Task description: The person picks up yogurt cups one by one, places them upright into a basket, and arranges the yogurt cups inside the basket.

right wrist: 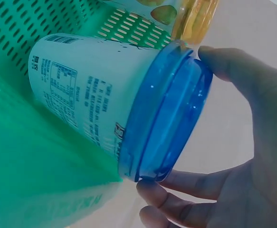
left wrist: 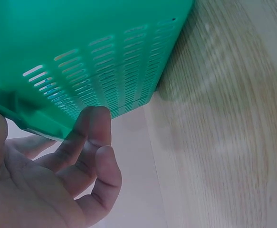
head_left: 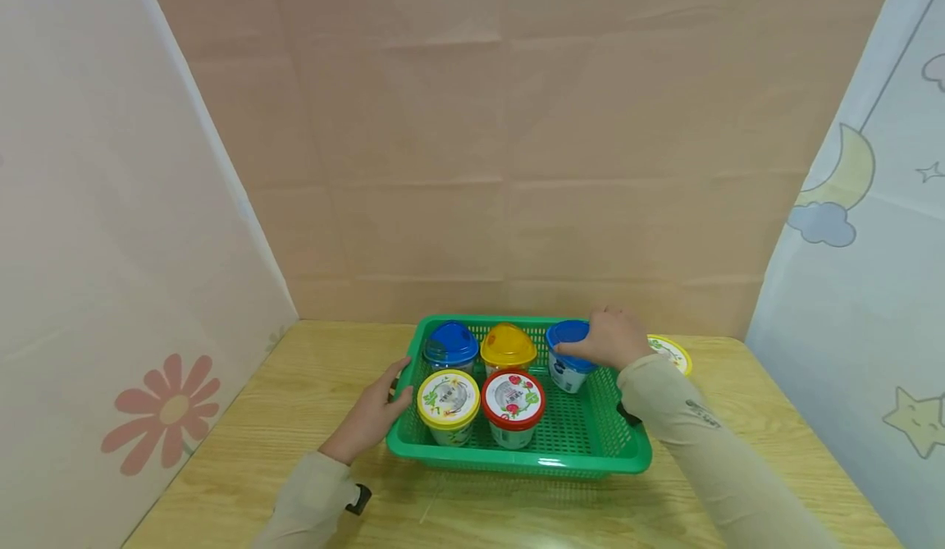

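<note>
At the left end of the green plastic basket [head_left: 542, 460], my left hand [head_left: 372, 414] holds the rim, thumb on top. In the left wrist view the fingers [left wrist: 100, 128] bend up against the slotted outer wall. My right hand [head_left: 611, 338] grips a white printed cup [right wrist: 90, 85] by its blue lid [right wrist: 169, 118], thumb on one side and fingers on the other. This cup stands tilted in the basket's back right corner. Beside it in the back row are a yellow domed-lid cup [head_left: 508, 347] and a blue domed-lid cup [head_left: 451, 344].
In the basket's front row sit a flat yellow-lidded cup [head_left: 448, 399] and a red-lidded cup [head_left: 513, 400]. Another yellow-rimmed lid [head_left: 672, 353] shows behind my right forearm, outside the basket. The wooden table [head_left: 310, 393] meets a brown backdrop [head_left: 502, 204] behind.
</note>
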The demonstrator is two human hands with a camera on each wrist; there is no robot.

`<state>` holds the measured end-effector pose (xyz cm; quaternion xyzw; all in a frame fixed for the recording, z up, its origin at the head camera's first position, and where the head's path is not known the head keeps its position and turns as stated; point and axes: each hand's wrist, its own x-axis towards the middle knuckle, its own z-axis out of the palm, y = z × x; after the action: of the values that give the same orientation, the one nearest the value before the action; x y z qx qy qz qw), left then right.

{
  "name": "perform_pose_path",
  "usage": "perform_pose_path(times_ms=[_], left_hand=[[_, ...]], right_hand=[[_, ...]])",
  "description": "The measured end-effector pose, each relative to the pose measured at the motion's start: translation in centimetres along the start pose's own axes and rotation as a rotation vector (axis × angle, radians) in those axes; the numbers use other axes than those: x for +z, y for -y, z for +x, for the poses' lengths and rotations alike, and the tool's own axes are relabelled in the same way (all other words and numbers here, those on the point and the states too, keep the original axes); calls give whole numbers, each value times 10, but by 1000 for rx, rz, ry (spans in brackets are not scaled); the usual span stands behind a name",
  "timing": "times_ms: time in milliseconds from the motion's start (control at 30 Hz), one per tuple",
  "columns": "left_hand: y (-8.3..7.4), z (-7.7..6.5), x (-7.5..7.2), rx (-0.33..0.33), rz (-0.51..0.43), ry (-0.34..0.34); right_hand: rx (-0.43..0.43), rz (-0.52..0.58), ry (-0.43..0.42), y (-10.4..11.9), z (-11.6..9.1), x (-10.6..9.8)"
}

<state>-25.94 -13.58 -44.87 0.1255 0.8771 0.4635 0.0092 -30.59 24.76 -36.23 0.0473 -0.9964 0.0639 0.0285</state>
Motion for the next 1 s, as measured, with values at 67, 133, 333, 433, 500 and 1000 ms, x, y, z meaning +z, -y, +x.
perform_pose_path(times_ms=[67,133,333,433,500,1000], left_hand=[[0,0,0,-1,0,0],[0,0,0,0,-1,-1],[-4,-2,0,0,-5,-9],[-4,-2,0,-2,-8,-8],[-3,-2,-1,-1,-7,-8],[1,0,0,-4,-4,-5]], right_hand=[[7,-1,20,1,2,1],[12,-5,34,1,3,2],[19,-18,43,1,8,6],[27,-27,46,2,9,8],[28,-36,46,2,10,9],[19,45,55,-2,-2,2]])
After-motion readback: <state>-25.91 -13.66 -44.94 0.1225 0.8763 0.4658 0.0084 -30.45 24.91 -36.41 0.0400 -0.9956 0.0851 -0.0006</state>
